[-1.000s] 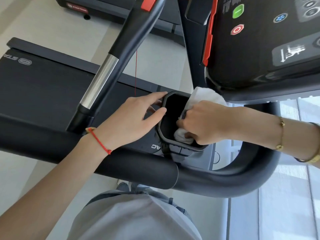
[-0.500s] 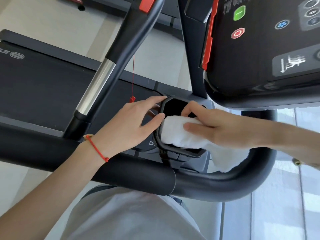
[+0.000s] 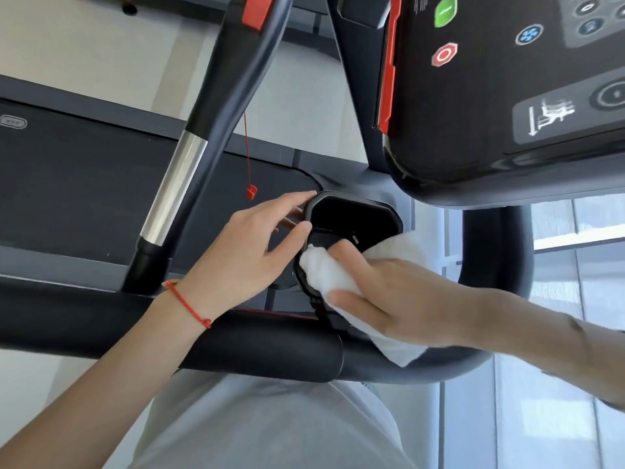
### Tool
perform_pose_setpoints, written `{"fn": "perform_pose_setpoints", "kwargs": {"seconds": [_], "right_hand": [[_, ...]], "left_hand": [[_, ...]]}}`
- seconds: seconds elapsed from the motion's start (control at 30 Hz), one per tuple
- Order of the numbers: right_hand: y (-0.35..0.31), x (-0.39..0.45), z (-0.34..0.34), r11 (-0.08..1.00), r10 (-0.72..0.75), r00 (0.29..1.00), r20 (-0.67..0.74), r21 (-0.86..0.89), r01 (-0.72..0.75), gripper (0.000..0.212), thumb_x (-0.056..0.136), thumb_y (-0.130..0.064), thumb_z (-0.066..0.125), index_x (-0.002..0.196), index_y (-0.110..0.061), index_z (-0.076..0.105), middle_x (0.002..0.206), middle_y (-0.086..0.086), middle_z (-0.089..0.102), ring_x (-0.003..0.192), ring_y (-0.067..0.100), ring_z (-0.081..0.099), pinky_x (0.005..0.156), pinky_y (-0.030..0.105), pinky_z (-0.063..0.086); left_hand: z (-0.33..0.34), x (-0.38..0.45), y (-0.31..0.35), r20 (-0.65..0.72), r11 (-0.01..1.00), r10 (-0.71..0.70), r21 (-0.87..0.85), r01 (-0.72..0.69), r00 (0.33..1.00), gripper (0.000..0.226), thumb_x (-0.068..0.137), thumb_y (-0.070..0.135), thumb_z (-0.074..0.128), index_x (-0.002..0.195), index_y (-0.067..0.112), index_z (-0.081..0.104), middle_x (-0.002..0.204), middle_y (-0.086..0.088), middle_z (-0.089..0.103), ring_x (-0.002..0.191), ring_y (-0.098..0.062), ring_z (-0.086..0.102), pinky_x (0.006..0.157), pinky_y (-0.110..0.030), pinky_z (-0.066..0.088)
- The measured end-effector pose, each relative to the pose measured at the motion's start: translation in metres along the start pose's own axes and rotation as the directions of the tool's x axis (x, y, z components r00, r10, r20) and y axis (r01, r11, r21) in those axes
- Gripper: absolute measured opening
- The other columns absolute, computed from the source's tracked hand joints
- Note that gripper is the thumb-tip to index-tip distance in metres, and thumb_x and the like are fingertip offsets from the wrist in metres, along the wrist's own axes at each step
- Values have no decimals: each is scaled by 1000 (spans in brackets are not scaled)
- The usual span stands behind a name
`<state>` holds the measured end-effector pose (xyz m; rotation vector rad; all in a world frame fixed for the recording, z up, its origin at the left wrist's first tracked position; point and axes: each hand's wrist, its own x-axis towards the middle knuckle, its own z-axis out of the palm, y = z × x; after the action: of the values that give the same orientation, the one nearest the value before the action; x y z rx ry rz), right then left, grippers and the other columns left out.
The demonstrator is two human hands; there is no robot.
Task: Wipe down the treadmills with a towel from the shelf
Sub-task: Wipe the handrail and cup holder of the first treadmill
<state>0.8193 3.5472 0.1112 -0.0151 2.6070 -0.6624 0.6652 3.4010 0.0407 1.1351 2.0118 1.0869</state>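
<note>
Head: right hand (image 3: 402,299) presses towel (image 3: 326,274) on cupholder (image 3: 351,211) rim.

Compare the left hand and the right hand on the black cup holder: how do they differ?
The left hand is bare, its fingertips on the far-left rim of the black cup holder; the right hand presses a white towel onto the near rim. The left wrist wears a red string bracelet; none shows on the right. Both touch the holder.

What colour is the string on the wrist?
The string bracelet on the left wrist is red, seen clearly in the head view.
</note>
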Motion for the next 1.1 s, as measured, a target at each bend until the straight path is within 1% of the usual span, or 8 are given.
{"fn": "perform_pose_setpoints", "kwargs": {"seconds": [0.1, 0.3, 0.4, 0.53, 0.63, 0.73, 0.9, 1.1], "right_hand": [[4, 6, 6, 1000, 3, 1000, -14, -30, -4, 38, 102, -45, 31, 123, -14, 31, 59, -14, 38, 52, 12, 39, 60, 27, 30], [6, -19, -15, 969, -47, 994, 99, -237, 69, 40, 99, -47, 34, 131, -23, 32, 86, -10, 61, 65, 11, 50, 57, 20, 29], [15, -24, -33, 877, -155, 984, 85, -447, 177, 34, 93, -17, 50, 126, -20, 52, 103, -4, 69, 78, 18, 68, 61, 28, 54], [25, -17, -46, 734, -286, 957, -39, -652, 193, 52, 87, 11, 35, 128, -15, 53, 120, 13, 65, 90, 31, 69, 74, 39, 57], [24, -2, -32, 735, -194, 977, 91, -646, 206, 39, 102, -14, 23, 133, -18, 46, 133, 10, 57, 117, 29, 58, 95, 39, 49], [30, 12, -19, 783, -81, 962, 261, -581, 224, 57, 98, -45, -2, 130, -27, 40, 133, -7, 54, 120, 20, 50, 100, 33, 39], [42, 39, -16, 807, -70, 948, 309, -541, 237, 36, 100, -44, 28, 119, -31, 57, 105, -3, 66, 101, 23, 60, 72, 30, 38], [27, 36, -25, 811, -13, 945, 326, -550, 201, 34, 100, -40, 30, 121, -33, 57, 103, -3, 67, 100, 22, 60, 75, 27, 32]], "left_hand": [[0, 0, 1, -1, 1000, 3, -10, -3, 1000, 48, 97, 42, 45, 144, 34, 47, 125, 24, 59, 116, 7, 56, 99, -16, 46], [0, 0, 1, 0, 1000, -9, -28, 9, 1000, 48, 97, 46, 45, 143, 37, 47, 122, 27, 58, 105, 1, 62, 96, -17, 48], [1, -1, 0, -3, 1000, -1, -30, 1, 1000, 48, 97, 47, 45, 144, 37, 47, 122, 26, 59, 103, -1, 63, 95, -20, 50], [2, -1, 0, -18, 1000, -13, -25, 13, 1000, 49, 97, 49, 43, 145, 36, 45, 129, 21, 58, 107, -1, 62, 101, -29, 50], [2, -1, 0, -18, 1000, -17, -21, 17, 1000, 49, 98, 46, 43, 145, 35, 45, 129, 19, 59, 114, 1, 58, 101, -29, 50], [3, -3, 0, -19, 1000, -23, -13, 23, 1000, 48, 99, 45, 43, 146, 36, 44, 125, 20, 60, 111, 1, 58, 97, -22, 49], [4, -3, 0, -10, 999, -40, -4, 40, 999, 47, 99, 44, 43, 146, 38, 43, 119, 17, 62, 106, -4, 61, 86, -16, 49], [3, -3, -2, -2, 999, -34, -21, 34, 999, 47, 99, 45, 44, 146, 39, 42, 122, 20, 61, 106, -3, 62, 95, -30, 52]]}}
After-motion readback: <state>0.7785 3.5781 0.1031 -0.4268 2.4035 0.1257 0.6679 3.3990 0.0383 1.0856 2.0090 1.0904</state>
